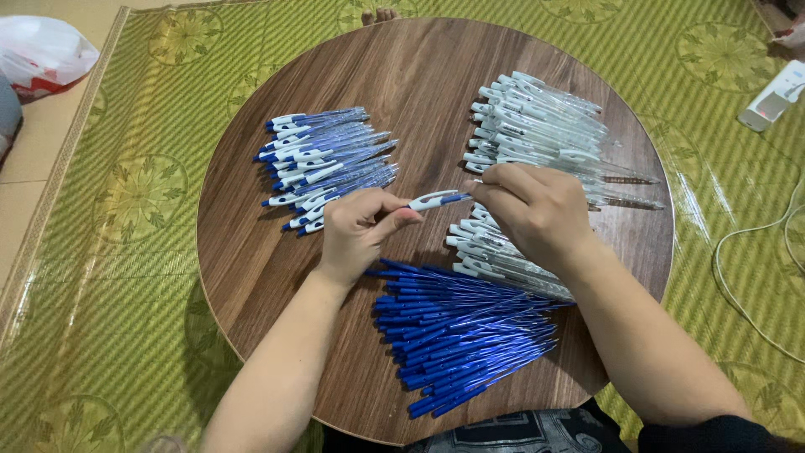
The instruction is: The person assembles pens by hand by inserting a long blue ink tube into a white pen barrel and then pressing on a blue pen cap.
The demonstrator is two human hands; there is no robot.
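A green patterned floor mat (142, 277) covers the floor, and on it stands a round wooden table (251, 252). Three heaps lie on the tabletop. At the far right is the largest, a pile of clear pen barrels with white clips (545, 126), which runs down beneath the right hand. Near the front edge lies a pile of blue ink refills (461, 335), fanned out and pointing right. At the far left sits a pile of assembled pens (327, 164), blue inside with white clips.

Off the table, a white plastic bag (46, 50) lies at the top left, and a white box-shaped device (776, 96) with a white cable (738, 277) lies at the right.

Over the middle of the table, the left hand (356, 231) and the right hand (537, 210) hold one pen (436, 200) between them. Both hands are closed around it in a fingertip pinch, the left at its left end, the right at its right end. The pen's white clip and blue tip show in the gap between the hands.
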